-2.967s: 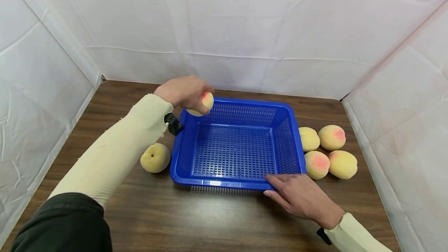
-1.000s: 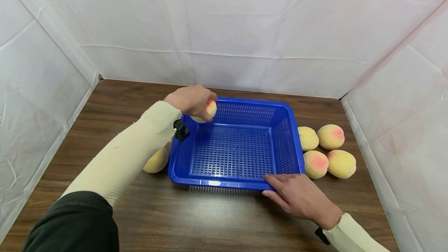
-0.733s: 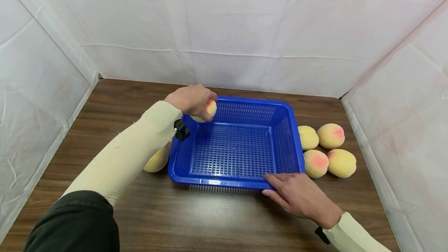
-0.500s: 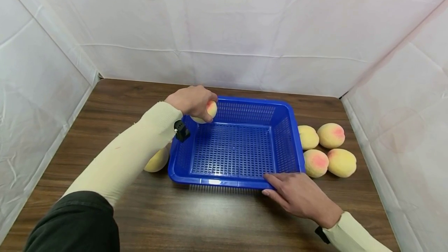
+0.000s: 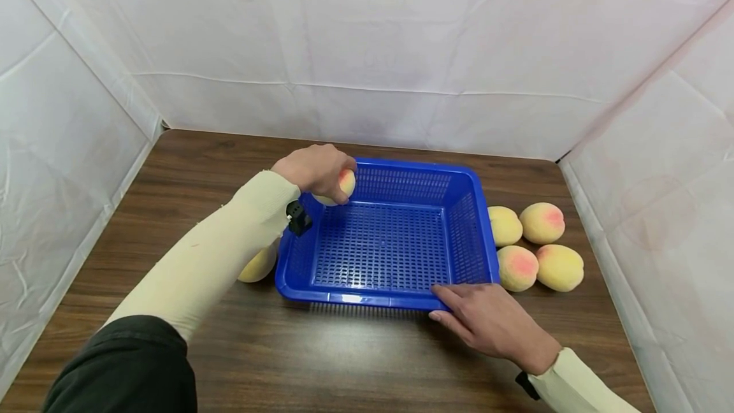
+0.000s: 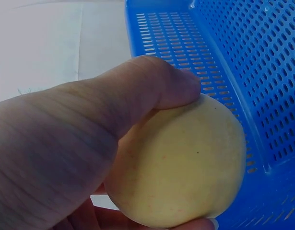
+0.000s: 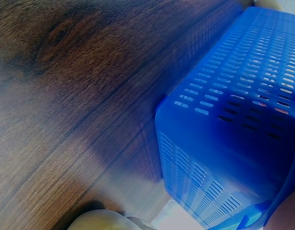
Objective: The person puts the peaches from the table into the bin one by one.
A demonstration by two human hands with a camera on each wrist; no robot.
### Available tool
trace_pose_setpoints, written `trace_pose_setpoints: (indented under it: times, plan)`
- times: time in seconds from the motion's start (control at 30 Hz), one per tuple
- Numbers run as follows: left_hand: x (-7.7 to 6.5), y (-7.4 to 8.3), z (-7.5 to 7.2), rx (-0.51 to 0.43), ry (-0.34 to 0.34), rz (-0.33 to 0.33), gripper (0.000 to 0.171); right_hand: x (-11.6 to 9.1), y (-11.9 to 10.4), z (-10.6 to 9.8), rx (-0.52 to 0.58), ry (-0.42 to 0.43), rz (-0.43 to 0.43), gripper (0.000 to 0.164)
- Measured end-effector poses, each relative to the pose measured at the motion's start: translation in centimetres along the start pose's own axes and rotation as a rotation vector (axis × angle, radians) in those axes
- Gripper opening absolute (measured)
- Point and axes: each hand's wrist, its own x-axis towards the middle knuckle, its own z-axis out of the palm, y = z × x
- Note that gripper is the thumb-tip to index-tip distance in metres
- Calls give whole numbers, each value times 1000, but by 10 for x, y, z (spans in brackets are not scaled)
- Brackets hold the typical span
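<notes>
Hiding partly a peach (image 6: 185,158), yellow and red-blushed, left grip (image 5: 316,169) curled around it, right grip (image 5: 497,324) pinching blue basket's rim (image 5: 373,300)

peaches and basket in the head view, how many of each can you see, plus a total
Peaches: 6 visible (1 in the left hand, 1 left of the basket, 4 right of it)
Blue basket: 1
Total: 7

A rounded yellow peach (image 6: 181,163) with a pink-red blush and tiny dark specks sits in the left hand's (image 5: 315,167) grip at the far left corner of a rectangular blue plastic basket (image 5: 381,244). The basket, perforated and open-topped, is pinched near its right front corner.
</notes>
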Motion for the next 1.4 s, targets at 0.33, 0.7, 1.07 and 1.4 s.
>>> trace_pose_setpoints:
  times: [0.33, 0.7, 1.07, 1.4]
  plan:
    - [0, 2, 3, 34, 7, 22, 49, 1, 0, 1, 2, 1, 2, 39]
    - [1, 4, 7, 19, -8, 37, 41, 1, 0, 1, 2, 2, -1, 38]
    - [4, 4, 14, 32, -27, 37, 44, -1, 0, 0, 5, 6, -4, 37]
    - [5, 5, 19, 26, -36, 37, 50, -2, -1, -1, 11, 17, -13, 37]
